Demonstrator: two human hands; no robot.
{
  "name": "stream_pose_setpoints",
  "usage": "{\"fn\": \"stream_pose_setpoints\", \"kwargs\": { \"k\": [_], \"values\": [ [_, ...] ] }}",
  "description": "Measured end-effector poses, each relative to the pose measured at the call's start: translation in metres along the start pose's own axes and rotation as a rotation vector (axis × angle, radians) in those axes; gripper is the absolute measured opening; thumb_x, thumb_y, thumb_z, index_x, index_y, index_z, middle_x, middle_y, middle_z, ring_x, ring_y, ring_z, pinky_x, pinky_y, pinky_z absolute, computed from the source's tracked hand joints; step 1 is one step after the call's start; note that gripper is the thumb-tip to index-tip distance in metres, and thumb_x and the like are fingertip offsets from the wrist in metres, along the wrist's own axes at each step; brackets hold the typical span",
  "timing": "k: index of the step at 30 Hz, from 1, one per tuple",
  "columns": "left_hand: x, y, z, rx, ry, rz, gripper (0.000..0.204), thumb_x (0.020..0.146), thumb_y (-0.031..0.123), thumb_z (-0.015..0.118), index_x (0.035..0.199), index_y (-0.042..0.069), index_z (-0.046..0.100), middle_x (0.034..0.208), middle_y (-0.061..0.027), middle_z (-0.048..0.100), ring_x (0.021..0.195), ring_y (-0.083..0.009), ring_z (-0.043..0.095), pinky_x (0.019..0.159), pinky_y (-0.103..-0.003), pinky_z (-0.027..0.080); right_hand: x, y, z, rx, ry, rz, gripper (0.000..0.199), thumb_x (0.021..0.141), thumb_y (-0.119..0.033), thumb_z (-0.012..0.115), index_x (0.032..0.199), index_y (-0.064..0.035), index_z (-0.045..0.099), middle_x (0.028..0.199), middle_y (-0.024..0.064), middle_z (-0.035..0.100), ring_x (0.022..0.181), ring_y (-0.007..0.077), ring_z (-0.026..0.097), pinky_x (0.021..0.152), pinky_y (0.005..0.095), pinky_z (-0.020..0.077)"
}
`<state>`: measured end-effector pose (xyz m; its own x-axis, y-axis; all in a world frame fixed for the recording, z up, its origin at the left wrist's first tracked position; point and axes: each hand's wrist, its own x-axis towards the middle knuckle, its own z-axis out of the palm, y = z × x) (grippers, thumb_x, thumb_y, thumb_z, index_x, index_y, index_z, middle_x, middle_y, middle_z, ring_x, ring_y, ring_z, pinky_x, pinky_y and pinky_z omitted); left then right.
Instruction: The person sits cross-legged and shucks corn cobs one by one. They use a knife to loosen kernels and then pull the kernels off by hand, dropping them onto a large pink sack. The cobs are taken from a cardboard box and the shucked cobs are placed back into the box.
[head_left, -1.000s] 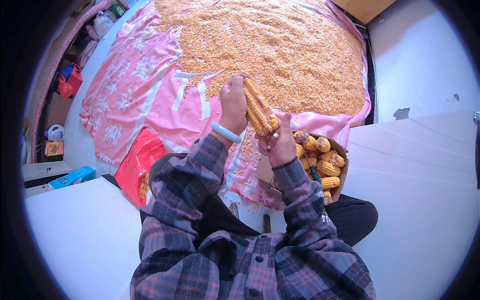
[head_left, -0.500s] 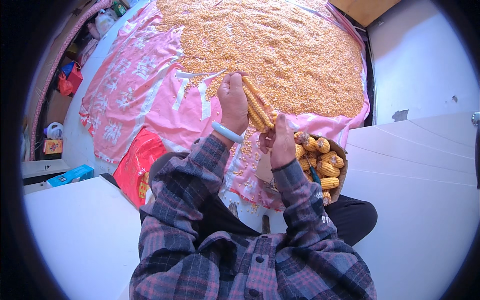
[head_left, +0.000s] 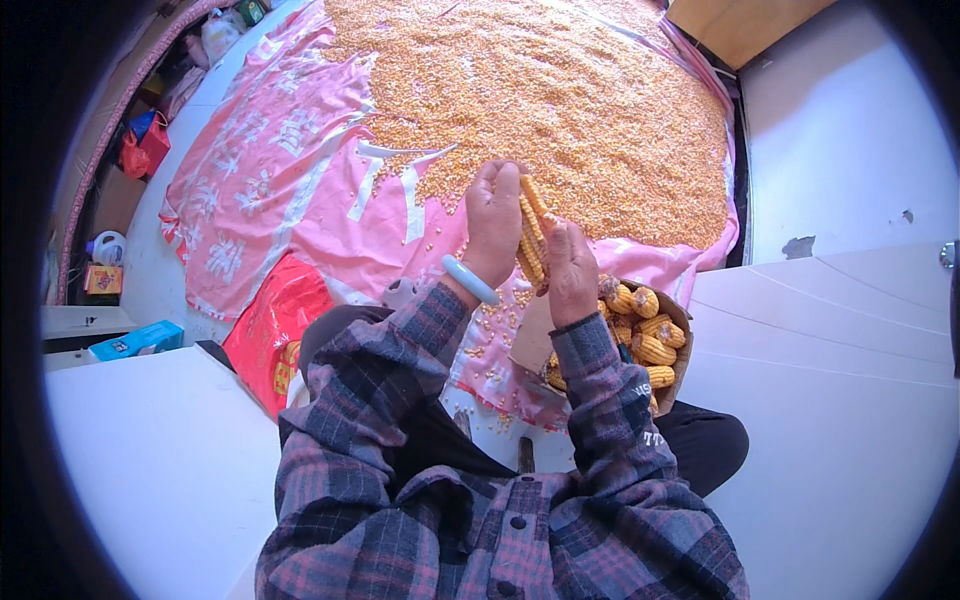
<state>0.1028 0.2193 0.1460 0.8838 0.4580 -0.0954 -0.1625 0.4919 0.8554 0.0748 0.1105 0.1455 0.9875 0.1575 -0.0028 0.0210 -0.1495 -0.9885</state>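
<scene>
A yellow corn cob (head_left: 532,235), partly stripped of kernels in rows, is held up between both my hands. My left hand (head_left: 494,222), with a pale bracelet at the wrist, grips its upper end. At the lower end my right hand (head_left: 571,272) is closed on the cob, its fingertips mostly hidden behind it. Beside my right forearm stands a cardboard box (head_left: 684,368) of whole corn cobs (head_left: 654,349). Beyond my hands, a wide layer of loose kernels (head_left: 560,110) covers a pink cloth (head_left: 300,215).
A red bag (head_left: 268,325) lies left of my knee. Further left are a blue box (head_left: 138,340), a white jug (head_left: 108,248) and a small red bag (head_left: 134,155). White panels (head_left: 160,450) flank me, and a wooden board (head_left: 740,25) stands at the far right.
Both hands have shifted slightly right with the cob. The cob is turned more upright, and my right hand is now closer to my left and covers more of the lower end.
</scene>
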Motion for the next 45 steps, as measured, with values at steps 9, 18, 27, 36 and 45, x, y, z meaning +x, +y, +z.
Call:
{"fn": "stream_pose_setpoints", "kwargs": {
  "k": [9, 18, 27, 36, 45],
  "values": [
    [0.002, -0.013, -0.009, 0.06, -0.169, -0.075, 0.036, 0.096, 0.038, 0.039, 0.093, 0.006, 0.054, 0.076, -0.0014, 0.053, 0.068, -0.0082, 0.051, 0.061, -0.024, 0.044, 0.01, 0.008, 0.002, 0.153, 0.01, -0.012, 0.033, 0.094, -0.034, 0.049, 0.091, -0.001, 0.054, 0.072, 0.0011, 0.053, 0.067, 0.0068, 0.046, 0.058, 0.0234, 0.0402],
    [-0.007, -0.007, 0.001, 0.244, -0.122, 0.084, 0.04, 0.098, 0.033, 0.034, 0.084, 0.002, 0.054, 0.074, -0.0041, 0.052, 0.071, -0.0118, 0.047, 0.068, -0.028, 0.041, 0.022, 0.003, 0.01, 0.038, 0.0, -0.073, 0.035, 0.096, -0.035, 0.043, 0.086, -0.0026, 0.053, 0.075, -0.0002, 0.052, 0.066, 0.0037, 0.045, 0.058, 0.0207, 0.0397],
    [-0.006, -0.007, -0.003, 0.281, -0.131, 0.139, 0.038, 0.098, 0.03, 0.032, 0.085, 0.001, 0.053, 0.076, -0.0072, 0.054, 0.073, -0.0143, 0.05, 0.069, -0.03, 0.042, 0.025, -0.023, 0.017, 0.465, 0.025, 0.131, 0.041, 0.098, -0.033, 0.038, 0.098, 0.0016, 0.059, 0.078, 0.0001, 0.056, 0.069, 0.0059, 0.05, 0.059, 0.0225, 0.0417],
    [-0.015, -0.003, 0.003, 0.338, -0.151, 0.196, 0.036, 0.098, 0.029, 0.031, 0.086, 0.003, 0.053, 0.075, -0.0031, 0.051, 0.071, -0.0108, 0.048, 0.069, -0.027, 0.041, 0.039, -0.007, 0.007, 0.41, 0.013, 0.292, 0.041, 0.095, -0.039, 0.043, 0.088, -0.002, 0.059, 0.077, 0.0012, 0.058, 0.066, 0.0071, 0.052, 0.059, 0.0235, 0.0431],
    [-0.012, -0.008, 0.0, 0.369, -0.161, 0.272, 0.033, 0.098, 0.027, 0.033, 0.086, 0.003, 0.052, 0.074, -0.0029, 0.05, 0.07, -0.0108, 0.046, 0.067, -0.027, 0.041, 0.034, 0.002, 0.013, 0.521, -0.095, 0.109, 0.041, 0.097, -0.031, 0.042, 0.113, 0.0032, 0.055, 0.092, 0.0031, 0.059, 0.08, 0.0062, 0.053, 0.07, 0.021, 0.0445]
  ]
}}
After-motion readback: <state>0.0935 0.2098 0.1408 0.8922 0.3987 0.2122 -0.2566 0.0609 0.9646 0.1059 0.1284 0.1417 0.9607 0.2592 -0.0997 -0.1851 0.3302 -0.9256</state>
